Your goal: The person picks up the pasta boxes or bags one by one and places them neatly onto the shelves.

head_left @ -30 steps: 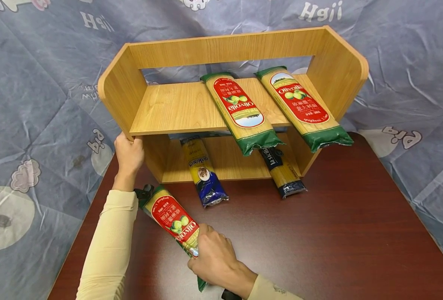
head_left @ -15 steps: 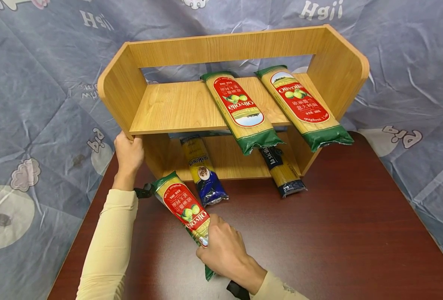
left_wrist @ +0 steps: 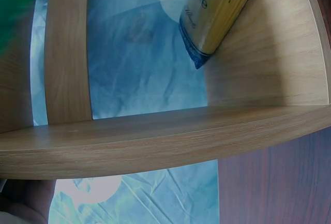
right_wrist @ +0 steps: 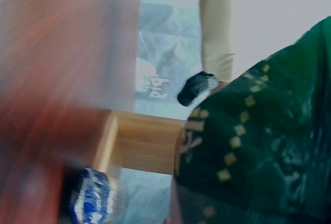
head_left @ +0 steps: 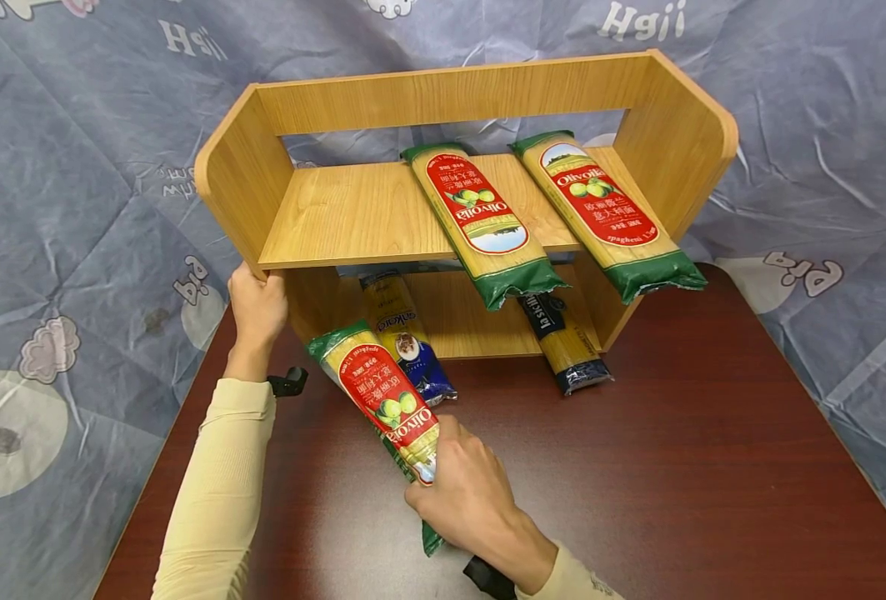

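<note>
My right hand (head_left: 474,492) grips the lower end of a green-ended spaghetti packet (head_left: 386,390) with a red label. Held at a slant above the table, the packet partly hides a blue-and-yellow pasta packet (head_left: 422,360) in the head view. In the right wrist view, the held packet's dark green side (right_wrist: 258,141) fills much of the right. My left hand (head_left: 258,307) holds the left side panel of a two-tier wooden shelf (head_left: 360,212); its fingertips are hidden. Only a dark bit of that hand shows at the left wrist view's lower left corner.
Two more green-ended spaghetti packets, one in the middle (head_left: 480,221) and one at the right (head_left: 608,212), overhang the upper tier's front. On the lower tier, a dark-labelled pasta packet (head_left: 566,346) sticks out. The shelf stands on a dark red-brown table (head_left: 675,467) before a printed cloth.
My right hand has carried the spaghetti packet right and slightly up, toward the shelf, so it now overlaps the blue-and-yellow packet. The left hand stays on the shelf panel.
</note>
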{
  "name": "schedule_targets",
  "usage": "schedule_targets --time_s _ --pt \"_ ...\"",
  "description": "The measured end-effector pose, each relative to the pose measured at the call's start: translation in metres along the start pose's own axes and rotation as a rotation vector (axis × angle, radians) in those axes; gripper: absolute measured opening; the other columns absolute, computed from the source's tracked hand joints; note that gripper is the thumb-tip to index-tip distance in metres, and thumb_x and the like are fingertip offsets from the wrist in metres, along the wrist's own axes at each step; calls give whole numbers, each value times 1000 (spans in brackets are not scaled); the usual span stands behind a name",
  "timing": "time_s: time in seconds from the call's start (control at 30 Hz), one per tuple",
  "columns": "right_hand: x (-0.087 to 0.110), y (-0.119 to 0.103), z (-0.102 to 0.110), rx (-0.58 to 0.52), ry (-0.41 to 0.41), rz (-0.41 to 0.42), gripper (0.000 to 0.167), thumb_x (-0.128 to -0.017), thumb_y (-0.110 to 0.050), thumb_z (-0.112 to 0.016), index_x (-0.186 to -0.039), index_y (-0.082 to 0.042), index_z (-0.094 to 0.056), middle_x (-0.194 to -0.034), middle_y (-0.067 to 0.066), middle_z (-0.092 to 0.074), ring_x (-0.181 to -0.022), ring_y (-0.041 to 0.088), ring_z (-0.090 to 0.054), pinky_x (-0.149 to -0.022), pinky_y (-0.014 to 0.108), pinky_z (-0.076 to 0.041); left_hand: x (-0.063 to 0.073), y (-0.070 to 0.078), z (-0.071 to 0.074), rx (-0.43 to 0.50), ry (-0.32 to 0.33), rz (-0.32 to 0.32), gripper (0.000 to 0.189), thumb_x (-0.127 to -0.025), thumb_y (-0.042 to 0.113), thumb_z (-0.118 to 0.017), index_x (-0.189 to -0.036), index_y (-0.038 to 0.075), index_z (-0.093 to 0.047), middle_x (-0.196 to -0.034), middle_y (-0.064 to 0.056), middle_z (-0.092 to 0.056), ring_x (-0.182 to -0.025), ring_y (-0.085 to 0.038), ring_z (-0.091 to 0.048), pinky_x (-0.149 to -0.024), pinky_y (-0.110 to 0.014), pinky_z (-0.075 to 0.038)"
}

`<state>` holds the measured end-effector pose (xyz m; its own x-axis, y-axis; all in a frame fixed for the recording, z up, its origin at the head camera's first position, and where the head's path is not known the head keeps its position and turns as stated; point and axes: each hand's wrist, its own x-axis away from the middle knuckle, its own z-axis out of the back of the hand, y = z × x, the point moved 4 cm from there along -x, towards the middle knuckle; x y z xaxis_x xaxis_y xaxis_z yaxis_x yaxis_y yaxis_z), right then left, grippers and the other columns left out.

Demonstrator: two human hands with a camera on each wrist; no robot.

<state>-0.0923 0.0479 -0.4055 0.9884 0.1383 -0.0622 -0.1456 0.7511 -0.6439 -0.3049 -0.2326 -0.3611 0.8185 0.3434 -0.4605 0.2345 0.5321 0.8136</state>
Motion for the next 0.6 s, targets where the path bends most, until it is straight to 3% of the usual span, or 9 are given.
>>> schedule_targets --time_s 0.6 --pt "15 -21 42 -41 28 -20 68 -61 -17 -79 -123 -3 -55 -91 -2 -59 -71 11 -55 -59 30 -46 0 0 -1 -10 -1 2 28 -101 18 -59 -113 -4 -70 -107 -22 -71 -105 -28 -65 -92 -44 -48"
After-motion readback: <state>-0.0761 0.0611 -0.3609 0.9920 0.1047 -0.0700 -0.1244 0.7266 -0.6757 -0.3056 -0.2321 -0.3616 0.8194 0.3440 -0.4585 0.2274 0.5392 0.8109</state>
